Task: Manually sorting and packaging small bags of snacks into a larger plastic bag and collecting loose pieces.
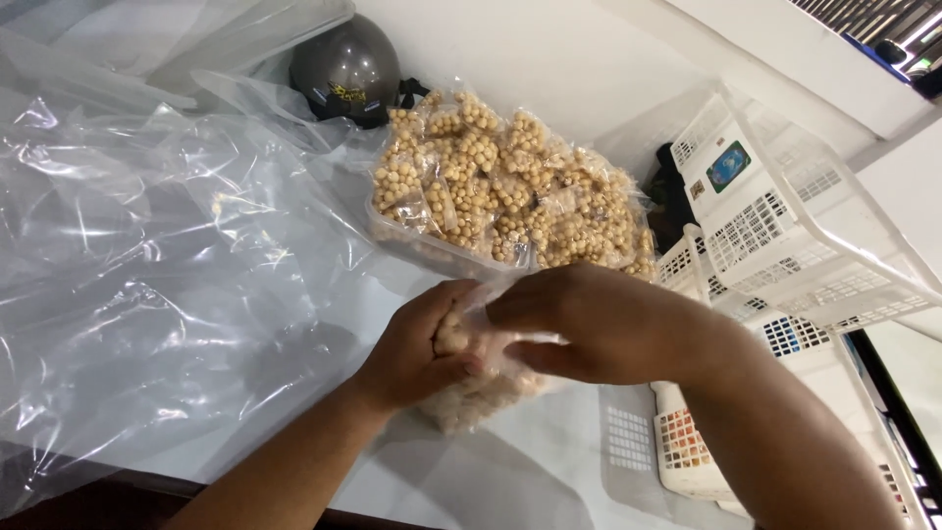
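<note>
a small clear bag of round yellow snack balls [481, 393] is held on the white tabletop [549, 461], just in front of the person. the left hand [417, 353] is closed around the bag's left side, and the right hand [589, 324] is clamped on its upper part, where the plastic is gathered together. the bag's mouth is hidden under the fingers, so it cannot be told if it is already closed.

the biggest risk is judged to be a spill: if the mouth is released before it is sealed, the balls can roll out over the tabletop and down to the floor. a smaller risk is crushing, because the balls look light and brittle and the bag is squeezed from two sides. the thin plastic can also be torn if it is pulled too hard.

around the hands, the largest thing is the big sheet of clear plastic [147, 275], which covers the left half of the tabletop and lies near the left forearm; it can be dragged or caught by the arm. behind the hands, a pile of filled snack bags [510, 186] is stacked in a clear tray, close to the fingers, and it can be pushed over. white plastic baskets [785, 226] are standing at the right, near the right forearm. a grey helmet [345, 69] is placed at the back, well apart.
</note>
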